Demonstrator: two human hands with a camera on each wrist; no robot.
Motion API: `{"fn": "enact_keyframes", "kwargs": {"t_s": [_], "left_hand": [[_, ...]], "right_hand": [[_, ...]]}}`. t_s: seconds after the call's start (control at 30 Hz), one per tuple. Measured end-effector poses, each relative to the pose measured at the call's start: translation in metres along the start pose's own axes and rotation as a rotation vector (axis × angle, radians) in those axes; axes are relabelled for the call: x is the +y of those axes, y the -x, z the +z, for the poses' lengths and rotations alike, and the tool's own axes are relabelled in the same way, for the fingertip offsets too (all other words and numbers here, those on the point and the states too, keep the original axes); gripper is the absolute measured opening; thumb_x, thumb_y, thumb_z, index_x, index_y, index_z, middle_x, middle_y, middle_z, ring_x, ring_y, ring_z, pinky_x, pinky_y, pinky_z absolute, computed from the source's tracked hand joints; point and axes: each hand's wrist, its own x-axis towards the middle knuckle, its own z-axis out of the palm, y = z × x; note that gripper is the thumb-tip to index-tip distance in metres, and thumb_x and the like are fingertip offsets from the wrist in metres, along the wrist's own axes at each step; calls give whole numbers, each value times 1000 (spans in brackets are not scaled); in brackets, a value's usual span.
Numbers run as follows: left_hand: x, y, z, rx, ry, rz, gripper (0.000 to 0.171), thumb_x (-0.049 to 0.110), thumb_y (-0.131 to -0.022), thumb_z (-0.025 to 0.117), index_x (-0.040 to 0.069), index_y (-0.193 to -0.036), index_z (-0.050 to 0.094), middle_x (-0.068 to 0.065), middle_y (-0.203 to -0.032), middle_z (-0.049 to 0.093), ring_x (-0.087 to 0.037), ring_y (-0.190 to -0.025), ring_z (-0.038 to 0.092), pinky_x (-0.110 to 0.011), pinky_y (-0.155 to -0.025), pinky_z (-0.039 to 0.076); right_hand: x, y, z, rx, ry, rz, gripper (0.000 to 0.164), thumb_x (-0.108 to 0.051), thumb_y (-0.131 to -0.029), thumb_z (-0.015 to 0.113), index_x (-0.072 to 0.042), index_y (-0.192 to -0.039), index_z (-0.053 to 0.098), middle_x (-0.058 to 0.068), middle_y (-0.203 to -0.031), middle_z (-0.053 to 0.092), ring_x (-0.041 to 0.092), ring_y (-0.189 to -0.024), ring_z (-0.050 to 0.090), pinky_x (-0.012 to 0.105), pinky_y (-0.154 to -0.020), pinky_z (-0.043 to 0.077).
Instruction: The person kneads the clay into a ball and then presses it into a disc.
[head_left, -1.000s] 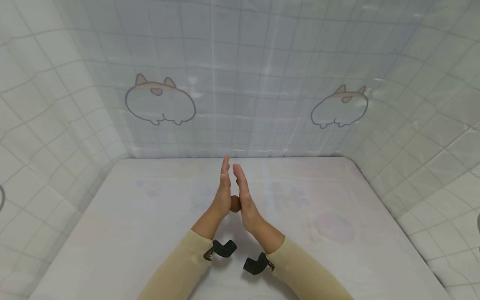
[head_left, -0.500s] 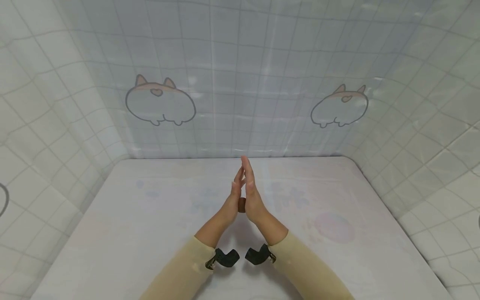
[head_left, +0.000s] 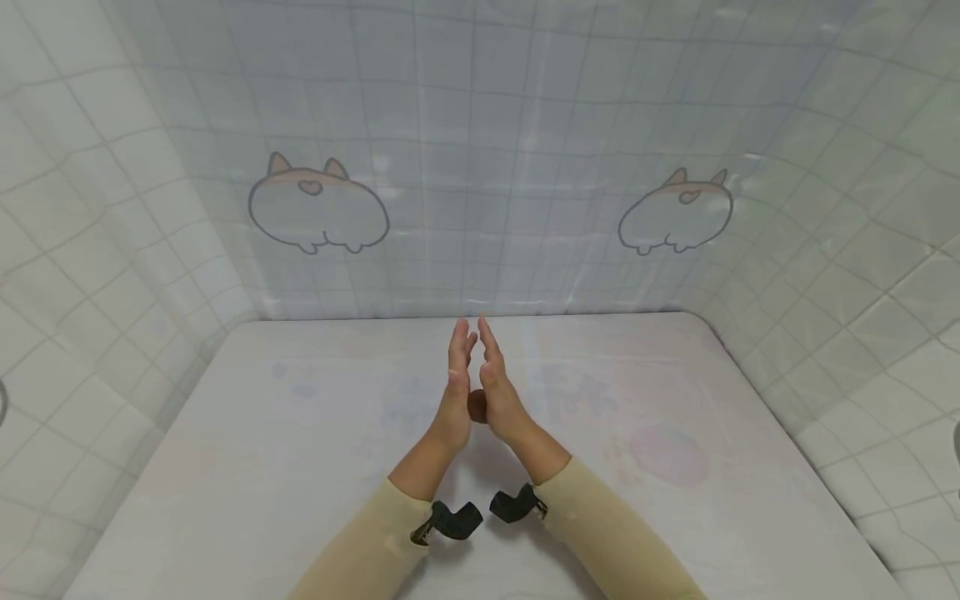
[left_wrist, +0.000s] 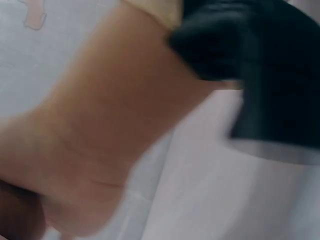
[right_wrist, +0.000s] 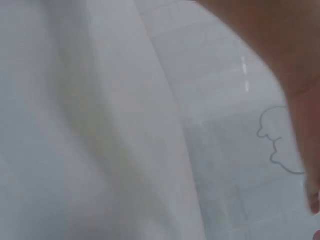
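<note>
A small brown lump, rounded like a ball of modelling clay (head_left: pixel 477 406), sits between the heels of the two palms. My left hand (head_left: pixel 456 404) presses it from the left, with straight fingers pointing away from me. From the other side my right hand (head_left: pixel 504 404) presses it, its fingers also straight. The fingertips of both hands are almost level, with a narrow gap between them. In the left wrist view part of the brown lump shows at the lower left corner, below the left palm. Only the edge of the right hand (right_wrist: pixel 305 115) appears in the right wrist view; the lump is hidden there.
Below the hands lies a white table (head_left: pixel 300 467) with faint pastel prints. A pale grid-patterned curtain (head_left: pixel 480 167) with corgi drawings stands behind it and along both sides. Black curved wrist mounts (head_left: pixel 457 521) stick out from the cream sleeves (head_left: pixel 375 533), close to each other.
The palms slide against each other: the left fingertips were ahead, then the right, and now they are nearly level. The lump rolls between them, shifting right and then slightly back left.
</note>
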Motion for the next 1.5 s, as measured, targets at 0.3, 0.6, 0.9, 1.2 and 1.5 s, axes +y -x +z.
{"fn": "enact_keyframes", "kwargs": {"t_s": [0.3,0.6,0.9,1.2,1.5], "left_hand": [[3,-10,-6,29,-40,69,97,83,-91,12,19,-161,-8,-8,-167,-1,-33,-152,1,-73,-110,3],[-12,-13,-11,-8,-133,38,94,79,-93,7,17,-161,-7,-9,-167,-1,-26,-153,3,-67,-115,6],[-14,-10,-9,-144,-189,-10,88,73,-96,0,16,-162,-3,-4,-168,-5,-27,-153,-5,-66,-115,1],[-14,-1,-3,-218,-142,-103,84,74,-96,-1,23,-162,2,-3,-168,1,-34,-152,8,-73,-111,7],[-8,3,2,-155,-41,38,90,74,-97,5,11,-161,-4,-8,-168,-5,-36,-152,7,-66,-115,1]], "right_hand": [[2,6,9,-44,-43,-189,88,-73,-98,9,-12,-162,-3,18,-160,26,15,-134,45,53,-120,12],[-9,8,10,-15,-49,-327,87,-68,-101,4,-5,-160,-3,16,-167,-1,31,-153,3,56,-119,11],[-17,5,2,127,-15,-321,87,-67,-102,6,-3,-160,-1,14,-167,1,32,-152,6,56,-119,12],[-22,-4,-9,208,-65,-295,91,-72,-100,13,-6,-161,0,12,-167,5,30,-153,9,54,-120,10],[-7,-8,-11,97,-104,-165,97,-80,-94,17,-12,-162,0,8,-168,1,28,-153,5,58,-119,6]]}}
